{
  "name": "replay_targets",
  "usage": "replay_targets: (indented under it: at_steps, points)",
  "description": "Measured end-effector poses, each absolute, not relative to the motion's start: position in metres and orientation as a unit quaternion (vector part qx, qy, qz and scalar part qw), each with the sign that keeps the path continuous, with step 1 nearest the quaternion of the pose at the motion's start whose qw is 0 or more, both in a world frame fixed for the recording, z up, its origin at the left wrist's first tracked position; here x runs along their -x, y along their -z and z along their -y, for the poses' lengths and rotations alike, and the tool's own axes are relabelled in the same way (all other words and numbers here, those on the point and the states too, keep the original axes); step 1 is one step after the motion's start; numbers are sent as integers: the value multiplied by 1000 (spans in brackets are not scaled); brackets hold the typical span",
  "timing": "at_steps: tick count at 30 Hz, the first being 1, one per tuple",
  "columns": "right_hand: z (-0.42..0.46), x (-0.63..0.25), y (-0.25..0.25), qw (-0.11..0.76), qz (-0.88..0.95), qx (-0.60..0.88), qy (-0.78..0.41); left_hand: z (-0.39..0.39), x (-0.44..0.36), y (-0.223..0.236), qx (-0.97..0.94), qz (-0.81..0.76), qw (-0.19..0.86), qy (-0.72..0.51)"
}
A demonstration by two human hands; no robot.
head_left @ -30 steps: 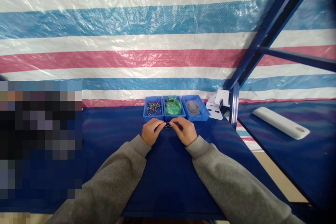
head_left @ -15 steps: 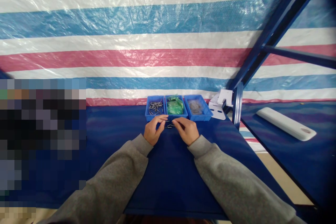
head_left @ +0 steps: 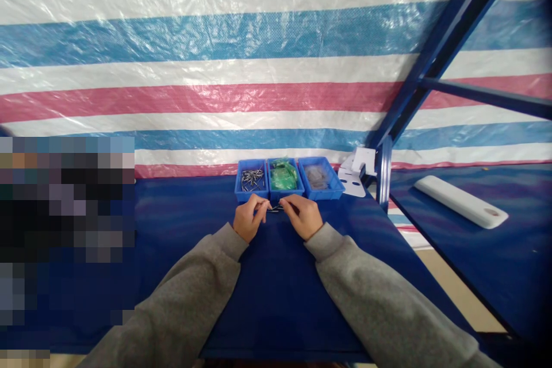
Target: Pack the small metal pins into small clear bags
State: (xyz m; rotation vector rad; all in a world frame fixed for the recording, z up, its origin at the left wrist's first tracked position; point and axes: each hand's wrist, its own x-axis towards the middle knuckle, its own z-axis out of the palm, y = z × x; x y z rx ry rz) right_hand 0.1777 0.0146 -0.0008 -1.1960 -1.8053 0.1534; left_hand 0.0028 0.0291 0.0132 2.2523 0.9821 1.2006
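My left hand (head_left: 249, 218) is closed, its thumb and fingertips pinched together just in front of the left bin. Across from it, my right hand (head_left: 302, 216) is also closed in a pinch, palm down. What either pinch holds is too small to make out. Between the fingertips, a few thin dark and silvery metal pieces (head_left: 275, 209) lie on the blue table (head_left: 276, 293). Behind my hands stands a blue bin (head_left: 238, 187) with many thin metal pieces, like pins or screws. Beside it are a bin with a green plastic bag (head_left: 283, 177) and a bin with greyish clear bags (head_left: 317, 177).
White cut-out sheets (head_left: 354, 181) stand right of the bins, by a blue metal frame post (head_left: 383, 175). A long white case (head_left: 461, 201) lies on the table at right. A striped plastic sheet (head_left: 215, 92) hangs behind. The left side is blurred out.
The fingers of my left hand have curled in from a more stretched pose and sit slightly lower. My right hand keeps its pinch. The whole view has shifted a little.
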Motion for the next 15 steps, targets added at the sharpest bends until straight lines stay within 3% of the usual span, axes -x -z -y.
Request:
replay_targets:
  at_steps: [6,15]
  points:
    - [-14,-178,-1,466,734,490,-60,-32,-3,-14,-830,-338,127,-424]
    - [-14,-179,-2,474,730,488,-59,-35,-3,-14,-842,-318,102,-425]
